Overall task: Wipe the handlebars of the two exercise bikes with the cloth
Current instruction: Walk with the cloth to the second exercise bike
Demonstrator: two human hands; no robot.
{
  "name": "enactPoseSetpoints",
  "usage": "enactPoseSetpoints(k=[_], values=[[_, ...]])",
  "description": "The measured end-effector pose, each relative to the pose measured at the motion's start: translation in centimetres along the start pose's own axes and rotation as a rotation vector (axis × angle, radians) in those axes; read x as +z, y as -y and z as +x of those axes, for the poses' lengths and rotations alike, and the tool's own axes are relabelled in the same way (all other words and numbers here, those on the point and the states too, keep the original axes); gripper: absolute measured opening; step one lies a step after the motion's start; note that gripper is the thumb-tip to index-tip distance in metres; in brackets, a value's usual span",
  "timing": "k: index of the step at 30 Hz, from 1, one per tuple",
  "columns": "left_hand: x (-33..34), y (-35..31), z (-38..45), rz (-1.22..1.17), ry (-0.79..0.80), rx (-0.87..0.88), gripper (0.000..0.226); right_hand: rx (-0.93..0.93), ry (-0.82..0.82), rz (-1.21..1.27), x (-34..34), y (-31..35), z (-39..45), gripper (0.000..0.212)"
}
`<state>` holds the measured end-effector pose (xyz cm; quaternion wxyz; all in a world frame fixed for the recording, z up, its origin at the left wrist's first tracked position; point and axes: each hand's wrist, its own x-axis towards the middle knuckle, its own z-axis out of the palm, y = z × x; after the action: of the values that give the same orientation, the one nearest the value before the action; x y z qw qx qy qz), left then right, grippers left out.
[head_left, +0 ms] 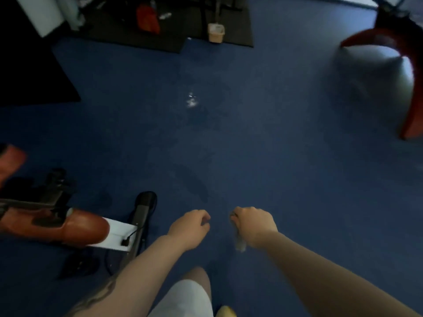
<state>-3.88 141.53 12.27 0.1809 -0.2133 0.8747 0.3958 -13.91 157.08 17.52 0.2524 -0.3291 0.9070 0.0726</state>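
I look down at a blue floor. My right hand [254,225] is curled round a small grey cloth [239,243], whose blurred end hangs below the fist. My left hand [190,227] hovers beside it, a short gap apart, with loosely curled fingers and nothing in it. One exercise bike [75,225], with a red-brown body and a white base, stands low at the left; its handlebars are out of view. Part of a second red machine [407,83] shows at the upper right, blurred.
A black mat [41,76] lies at the left, and another at the top holds dark equipment and a red object [147,18]. A small beige bin [215,32] stands at the top centre. Cables trail by the left bike's base [139,223].
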Motion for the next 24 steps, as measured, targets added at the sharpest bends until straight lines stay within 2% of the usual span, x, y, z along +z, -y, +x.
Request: enactPoseSetpoints(k=[3,9,18,24], values=[[-2.4,0.9,2.3,-0.068,-0.113,-0.097,0.032,-0.113,0.004,-0.031,-1.4,0.6,4.7,0.025],[-7.9,2.8,9.2,-0.151,-0.236,-0.236,0.031,-0.313,0.018,-0.137,-6.4,3.6,15.5,0.031],[-20.0,3.7,18.9,-0.193,-0.372,-0.343,0.032,-0.47,-0.011,-0.269,-18.3,7.4,30.0,0.03],[-26.2,7.1,24.9,-0.277,-0.402,-0.466,0.03,-0.682,-0.017,-0.3,-23.1,11.8,41.6,0.022]])
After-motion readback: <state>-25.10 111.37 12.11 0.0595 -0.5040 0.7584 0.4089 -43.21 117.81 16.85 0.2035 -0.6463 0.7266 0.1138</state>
